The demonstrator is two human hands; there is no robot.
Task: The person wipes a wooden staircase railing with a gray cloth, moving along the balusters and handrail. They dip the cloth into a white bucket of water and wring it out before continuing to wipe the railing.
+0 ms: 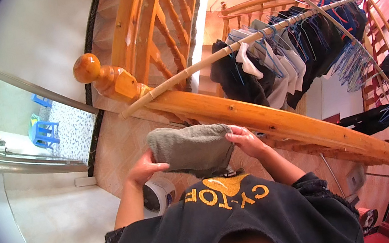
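A grey-green cloth garment point(192, 151) is stretched between my two hands in front of my chest. My left hand point(145, 168) grips its left edge, with the thumb laid over the front. At the opposite edge, my right hand point(245, 139) pinches the upper corner between thumb and fingers. The garment's lower edge hangs near my dark shirt, and its exact kind cannot be told. Below my left forearm, partly hidden, stands a white bucket point(164, 193).
A wooden banister point(255, 114) with a round-topped post point(86, 68) runs just beyond my hands. Across it lies a bamboo pole point(189, 69) bearing hung clothes point(282, 63). Several spare hangers point(352, 64) hang farther right. A doorway at left shows a blue plastic stool point(45, 133).
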